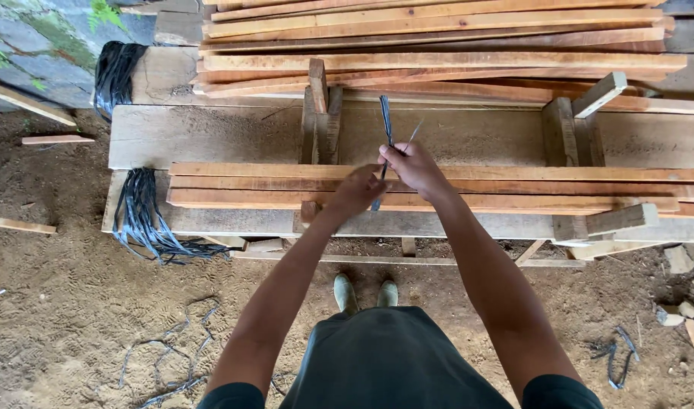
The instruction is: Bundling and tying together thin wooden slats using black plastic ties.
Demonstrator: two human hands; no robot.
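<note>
A: What are the hands doing right now?

B: Both work over a small stack of long, pale reddish sawn timber slats (513, 189) lying across a rough grey plank counter (210, 136). The right hand (413, 168) is clenched on a thin dark plastic strap (385, 121), whose two ends stick up above the fist. The left hand (356, 189) sits just beside it, fingers curled down on the top slat near where the strap crosses; whether it pinches the strap too I cannot tell.

A: So where does the strap run?

B: It comes up from the slat stack between the two hands, and a short stretch shows below the right fist against the slats' near edge. It seems to go around the bundle, though the underside is hidden.

A: Which step is that, in your view?

B: I would say tying the bundle, at the point of drawing the ends together. The next move probably calls for steady tension while the ends are crossed or twisted, with the left hand pinning the slats so they do not slide.

A: Anything else nearby?

B: A hank of loose black straps (138, 212) hangs off the counter's left end, and a larger pile of similar boards (438, 45) lies behind.
</note>
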